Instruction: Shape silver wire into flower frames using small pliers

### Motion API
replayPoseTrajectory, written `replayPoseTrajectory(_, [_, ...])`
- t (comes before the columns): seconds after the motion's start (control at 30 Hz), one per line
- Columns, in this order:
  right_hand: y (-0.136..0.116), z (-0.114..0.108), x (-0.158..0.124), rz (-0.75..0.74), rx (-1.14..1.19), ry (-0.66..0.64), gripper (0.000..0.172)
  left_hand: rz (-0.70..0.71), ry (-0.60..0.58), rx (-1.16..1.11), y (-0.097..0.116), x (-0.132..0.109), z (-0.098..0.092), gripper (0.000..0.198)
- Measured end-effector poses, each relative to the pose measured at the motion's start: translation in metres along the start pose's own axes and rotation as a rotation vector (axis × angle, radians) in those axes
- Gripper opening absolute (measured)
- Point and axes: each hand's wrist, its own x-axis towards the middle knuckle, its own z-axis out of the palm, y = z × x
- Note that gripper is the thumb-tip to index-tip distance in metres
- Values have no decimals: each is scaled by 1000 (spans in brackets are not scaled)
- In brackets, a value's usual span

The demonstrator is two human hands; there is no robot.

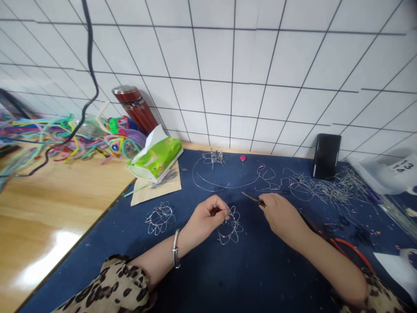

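My left hand [208, 215] is closed in a pinch at the upper left edge of a looped wire flower ring [233, 237] with small pink beads. The ring hangs just over or rests on the dark blue mat; I cannot tell which. My right hand [280, 214] is wrapped round a slim pointed metal tool [250, 197], its tip pointing left and away from me. Most of that tool is hidden in the palm, so its exact kind does not show. A second beaded wire ring [160, 218] lies flat on the mat, left of my left hand.
Loose wires [339, 187] spread at the right beside a black upright phone-like block [326, 155]. Red-handled pliers [353, 252] lie near my right forearm. A green tissue pack [158, 158], a red thermos [135, 108] and colourful pipe cleaners [74, 139] stand or lie at the left.
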Motion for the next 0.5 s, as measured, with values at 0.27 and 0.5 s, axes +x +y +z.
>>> replayPoseTrajectory(0.27, [-24, -13, -5, -145, -16, -3, 16, 3, 20, 43, 1, 0, 0, 6])
replayPoseTrajectory(0.5, [-33, -20, -6, -125, -243, 69, 16, 32, 16, 78, -5, -1, 1, 6])
